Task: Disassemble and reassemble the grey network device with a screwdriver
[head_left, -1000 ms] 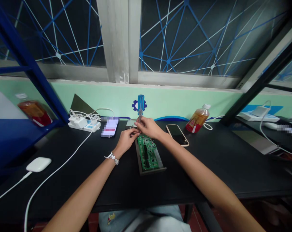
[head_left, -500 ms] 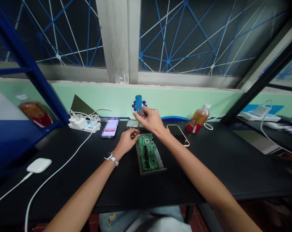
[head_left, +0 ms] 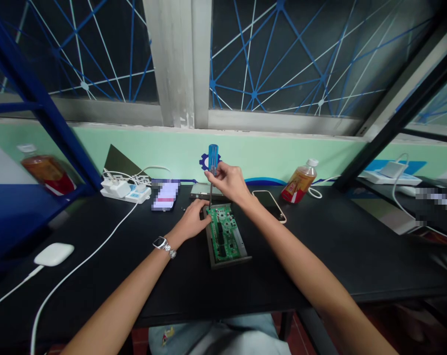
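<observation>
A green circuit board (head_left: 229,236) lies in a dark metal tray (head_left: 231,264) on the black desk in front of me. My right hand (head_left: 231,183) holds a screwdriver with a clear blue handle (head_left: 213,157) upright. Its thin shaft points down at the board's far left corner, where the tip meets the board. At that same corner is my left hand (head_left: 194,218), with a watch on the wrist. Its thumb and index finger are parted around the shaft and grip the board's left edge. The other left fingers are partly hidden.
Behind the board lies a flat silver-grey box (head_left: 199,190). A lit phone (head_left: 166,195) and a power strip (head_left: 140,194) are left of it. To the right are a dark phone (head_left: 270,206) and a drink bottle (head_left: 299,182). A white charging case (head_left: 54,254) and cable lie left.
My left thumb and fingertips have parted from their pinch by the screwdriver tip and rest on the board's corner. The screwdriver shaft leans slightly more. The whole view has shifted a little.
</observation>
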{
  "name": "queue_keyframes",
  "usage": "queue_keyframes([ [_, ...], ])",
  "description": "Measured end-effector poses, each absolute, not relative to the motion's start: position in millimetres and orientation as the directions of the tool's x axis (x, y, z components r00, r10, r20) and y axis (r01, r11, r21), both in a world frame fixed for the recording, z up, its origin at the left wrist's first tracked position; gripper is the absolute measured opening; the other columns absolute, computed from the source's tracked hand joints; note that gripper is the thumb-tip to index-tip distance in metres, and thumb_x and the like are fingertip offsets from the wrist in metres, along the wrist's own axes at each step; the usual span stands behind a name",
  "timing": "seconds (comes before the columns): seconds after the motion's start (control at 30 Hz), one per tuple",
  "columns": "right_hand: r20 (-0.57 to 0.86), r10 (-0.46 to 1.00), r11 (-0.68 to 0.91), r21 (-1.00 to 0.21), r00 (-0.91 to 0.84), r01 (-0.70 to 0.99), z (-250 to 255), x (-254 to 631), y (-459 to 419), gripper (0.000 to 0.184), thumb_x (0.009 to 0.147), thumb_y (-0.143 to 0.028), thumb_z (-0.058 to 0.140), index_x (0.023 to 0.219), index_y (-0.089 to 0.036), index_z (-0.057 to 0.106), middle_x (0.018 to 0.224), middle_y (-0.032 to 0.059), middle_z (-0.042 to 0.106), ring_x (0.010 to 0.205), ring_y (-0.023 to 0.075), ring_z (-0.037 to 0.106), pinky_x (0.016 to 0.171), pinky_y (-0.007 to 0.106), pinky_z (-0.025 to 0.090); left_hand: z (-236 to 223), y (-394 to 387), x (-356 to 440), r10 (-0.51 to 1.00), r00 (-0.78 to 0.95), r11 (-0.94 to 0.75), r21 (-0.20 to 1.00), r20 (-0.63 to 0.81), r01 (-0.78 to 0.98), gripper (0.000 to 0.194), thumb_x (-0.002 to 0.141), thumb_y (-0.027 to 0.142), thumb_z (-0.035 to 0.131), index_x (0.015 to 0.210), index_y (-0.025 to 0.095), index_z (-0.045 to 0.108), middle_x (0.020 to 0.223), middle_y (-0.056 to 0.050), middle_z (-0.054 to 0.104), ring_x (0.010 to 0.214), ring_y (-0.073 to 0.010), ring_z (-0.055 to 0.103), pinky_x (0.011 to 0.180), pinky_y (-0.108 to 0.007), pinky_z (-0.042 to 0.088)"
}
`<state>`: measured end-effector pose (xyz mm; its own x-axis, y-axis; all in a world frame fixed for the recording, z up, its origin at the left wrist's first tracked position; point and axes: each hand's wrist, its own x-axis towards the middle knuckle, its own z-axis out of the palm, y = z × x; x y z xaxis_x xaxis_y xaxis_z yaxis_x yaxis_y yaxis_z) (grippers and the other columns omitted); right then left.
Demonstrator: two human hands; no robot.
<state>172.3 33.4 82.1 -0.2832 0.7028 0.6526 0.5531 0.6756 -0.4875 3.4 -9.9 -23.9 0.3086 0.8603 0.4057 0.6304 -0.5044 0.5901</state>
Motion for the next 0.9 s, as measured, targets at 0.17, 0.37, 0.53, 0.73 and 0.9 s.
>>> queue_keyframes([
  [0.17, 0.587, 0.736, 0.674, -0.595, -0.337, 0.437, 81, 174, 34, 0.034, 0.092, -0.048, 0.056, 0.075, -0.021, 0.045, 0.065, -0.0006, 0.058, 0.060, 0.0130, 0.054, 0.059, 0.028, 0.043, -24, -10, 2, 0.852, 0.312, -0.517, 0.586, 0.420, 0.624, 0.029, 0.084, 0.023, 0.062, 0.113, 0.018, 0.061, 0.109, -0.010, 0.064, 0.097, -0.0253, 0.063, 0.088, -0.040, 0.051],
  [0.37, 0.464, 0.752, 0.629, -0.717, -0.468, 0.300, 87, 182, 33, 0.032, 0.094, -0.049, 0.053, 0.087, -0.018, 0.055, 0.080, 0.0050, 0.067, 0.075, 0.0163, 0.064, 0.065, 0.028, 0.051, -17, -5, 6, 0.832, 0.240, -0.550, 0.687, 0.500, 0.475, 0.035, 0.094, 0.033, 0.056, 0.126, 0.019, 0.061, 0.124, -0.012, 0.067, 0.113, -0.0264, 0.063, 0.100, -0.042, 0.048],
  [0.53, 0.408, 0.727, 0.602, -0.765, -0.552, 0.228, 91, 186, 32, 0.033, 0.097, -0.046, 0.049, 0.095, -0.016, 0.061, 0.092, 0.0080, 0.070, 0.084, 0.0176, 0.066, 0.064, 0.028, 0.054, -12, 4, 13, 0.857, 0.219, -0.511, 0.826, 0.467, 0.237, 0.036, 0.097, 0.036, 0.054, 0.125, 0.018, 0.065, 0.119, -0.011, 0.073, 0.108, -0.0258, 0.069, 0.099, -0.041, 0.052],
  [0.73, 0.438, 0.766, 0.607, -0.735, -0.470, 0.304, 86, 184, 32, 0.023, 0.084, -0.036, 0.069, 0.089, -0.016, 0.061, 0.081, 0.0051, 0.069, 0.078, 0.0177, 0.066, 0.070, 0.030, 0.053, -13, 8, 13, 0.891, 0.187, -0.438, 0.892, 0.415, 0.111, 0.034, 0.091, 0.038, 0.063, 0.112, 0.013, 0.072, 0.109, -0.013, 0.076, 0.098, -0.0268, 0.074, 0.094, -0.041, 0.056],
  [0.9, 0.266, 0.794, 0.454, -0.857, -0.546, 0.243, 83, 184, 32, 0.020, 0.086, -0.034, 0.065, 0.080, -0.015, 0.062, 0.066, 0.0036, 0.067, 0.058, 0.0153, 0.065, 0.052, 0.026, 0.050, -14, 11, 13, 0.907, 0.141, -0.414, 0.901, 0.397, 0.129, 0.032, 0.086, 0.039, 0.070, 0.105, 0.014, 0.075, 0.105, -0.010, 0.078, 0.097, -0.0277, 0.074, 0.093, -0.043, 0.057],
])
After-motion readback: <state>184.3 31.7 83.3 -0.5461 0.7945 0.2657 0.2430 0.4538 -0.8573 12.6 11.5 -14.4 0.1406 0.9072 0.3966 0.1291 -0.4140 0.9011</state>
